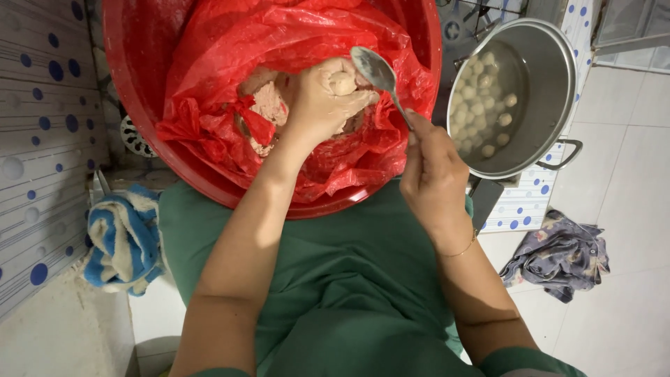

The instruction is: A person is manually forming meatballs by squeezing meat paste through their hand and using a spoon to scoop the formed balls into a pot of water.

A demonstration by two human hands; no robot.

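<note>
My left hand (322, 103) is closed in a fist on pale pink paste (269, 98), and a round ball of paste (342, 83) bulges out at the top of the fist. My right hand (433, 174) holds a metal spoon (379, 73) by its handle, the bowl of the spoon just right of the ball. The paste lies in a red plastic bag (230, 49) that lines a large red basin (139, 84) in front of me.
A steel pot (551, 70) with water and several pale balls (481, 105) stands to the right of the basin. A blue and white towel (125, 241) lies at the left, a grey patterned cloth (558, 255) on the tiled floor at the right.
</note>
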